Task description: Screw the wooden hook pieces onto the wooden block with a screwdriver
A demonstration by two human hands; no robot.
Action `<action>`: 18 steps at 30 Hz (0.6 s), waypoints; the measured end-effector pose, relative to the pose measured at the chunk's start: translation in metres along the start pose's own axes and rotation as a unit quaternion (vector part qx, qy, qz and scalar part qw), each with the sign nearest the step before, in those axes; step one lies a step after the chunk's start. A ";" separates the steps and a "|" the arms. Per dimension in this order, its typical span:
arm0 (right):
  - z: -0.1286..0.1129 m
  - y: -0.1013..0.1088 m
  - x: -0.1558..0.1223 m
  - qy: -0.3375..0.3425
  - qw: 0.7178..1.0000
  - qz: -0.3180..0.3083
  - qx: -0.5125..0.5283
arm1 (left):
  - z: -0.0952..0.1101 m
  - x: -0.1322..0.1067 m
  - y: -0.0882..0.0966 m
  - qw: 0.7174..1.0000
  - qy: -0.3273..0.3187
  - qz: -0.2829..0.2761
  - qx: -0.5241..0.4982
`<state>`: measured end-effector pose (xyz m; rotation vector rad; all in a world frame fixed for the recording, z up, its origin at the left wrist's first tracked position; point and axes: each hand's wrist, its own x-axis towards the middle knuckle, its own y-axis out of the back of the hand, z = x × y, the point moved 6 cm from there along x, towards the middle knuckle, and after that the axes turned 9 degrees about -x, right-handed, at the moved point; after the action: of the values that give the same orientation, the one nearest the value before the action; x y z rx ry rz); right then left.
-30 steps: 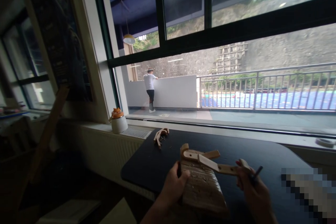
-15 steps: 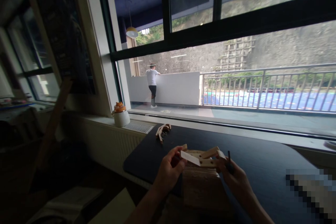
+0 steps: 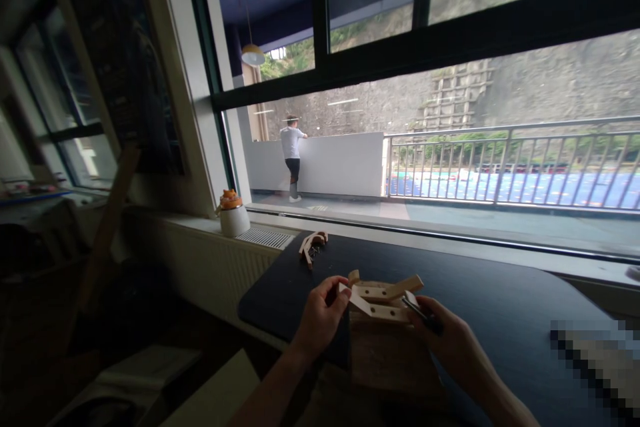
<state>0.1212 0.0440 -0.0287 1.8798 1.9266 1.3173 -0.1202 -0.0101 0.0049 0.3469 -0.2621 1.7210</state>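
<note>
Left hand: pinching drilled wooden piece | right hand: curled round dark tool | wall panel, leftward: markings illegible

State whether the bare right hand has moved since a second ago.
Yes: the right hand moved leftward, judged against the black, round-cornered tabletop.

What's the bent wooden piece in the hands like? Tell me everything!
The bent wooden piece looks pale and smooth. Its flat middle has two round dark holes, and its left end slants off to the left hand, which pinches it. The right hand is at its other end, also holding a slim dark tool. It is in front of a similar piece, over the brown block; I can't tell whether it touches either.
</note>
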 end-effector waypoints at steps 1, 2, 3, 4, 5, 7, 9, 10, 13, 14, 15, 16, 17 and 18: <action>0.001 -0.001 -0.001 0.002 1.000 -0.002 -0.005 | -0.002 -0.001 0.000 1.000 0.001 -0.002 0.002; 0.001 -0.002 -0.001 0.005 1.000 -0.004 -0.009 | -0.003 -0.001 0.000 1.000 0.001 -0.001 0.005; 0.002 -0.002 -0.002 0.007 1.000 -0.004 -0.013 | -0.003 -0.002 0.000 1.000 0.001 0.000 0.007; 0.002 -0.003 -0.002 0.009 1.000 -0.005 -0.017 | -0.004 -0.002 0.000 1.000 0.001 0.001 0.008; 0.002 -0.003 -0.002 0.011 1.000 -0.007 -0.020 | -0.004 -0.002 0.000 1.000 0.001 0.001 0.008; 0.002 -0.004 -0.003 0.013 1.000 -0.013 -0.025 | -0.006 -0.002 0.001 1.000 0.006 0.002 0.006; 0.001 -0.005 -0.003 0.014 0.999 -0.019 -0.028 | -0.009 -0.002 0.002 1.000 0.012 0.005 0.007; 0.000 -0.005 -0.003 0.014 0.999 -0.022 -0.030 | -0.011 -0.002 0.002 1.000 0.016 0.007 0.008; -0.003 -0.007 -0.003 0.013 0.999 -0.028 -0.031 | -0.017 -0.002 0.004 1.000 0.027 0.010 0.006; -0.004 -0.007 -0.002 0.012 0.999 -0.029 -0.032 | -0.018 -0.002 0.004 1.000 0.026 0.010 0.004; -0.005 -0.007 -0.002 0.012 0.999 -0.029 -0.032 | -0.018 -0.003 0.004 1.000 0.022 0.011 0.002; -0.006 -0.006 -0.002 0.011 0.999 -0.028 -0.033 | -0.017 -0.003 0.003 1.000 0.018 0.012 -0.002; -0.007 -0.006 -0.002 0.011 0.999 -0.027 -0.033 | -0.017 -0.003 0.003 1.000 0.016 0.012 -0.010; -0.008 -0.005 -0.002 0.012 0.999 -0.027 -0.034 | -0.018 -0.003 0.002 0.999 0.017 0.010 -0.025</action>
<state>0.1130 0.0392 -0.0282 1.7769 1.9044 1.3762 -0.1230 -0.0068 -0.0127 0.2785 -0.2849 1.7352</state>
